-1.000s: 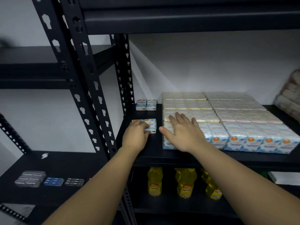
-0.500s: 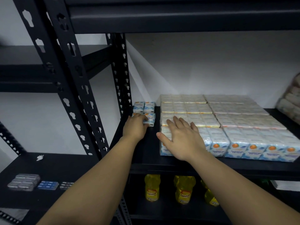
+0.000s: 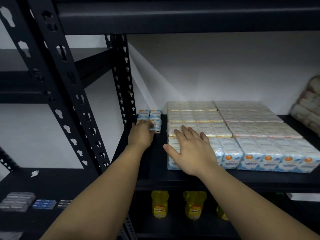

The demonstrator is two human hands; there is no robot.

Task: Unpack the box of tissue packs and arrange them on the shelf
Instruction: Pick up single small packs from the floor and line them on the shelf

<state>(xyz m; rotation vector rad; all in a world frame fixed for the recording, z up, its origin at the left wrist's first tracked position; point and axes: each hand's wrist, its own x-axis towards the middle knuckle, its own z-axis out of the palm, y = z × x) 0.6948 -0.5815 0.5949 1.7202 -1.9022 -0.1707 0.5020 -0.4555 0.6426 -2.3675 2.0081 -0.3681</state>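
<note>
Left hand grips small blue-white tissue packs; slide flush against rear pair, right hand flat, fingers spread, steadying wrapped bundle.

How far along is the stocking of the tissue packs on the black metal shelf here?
Mostly done, it seems. Done: large plastic-wrapped blocks of tissue packs fill the black metal shelf, and two small blue-and-white packs stand at the back left. In hand: the left hand holds another small pair just before them; the right hand rests flat on the front block. Left: unclear, no box in view.
</note>
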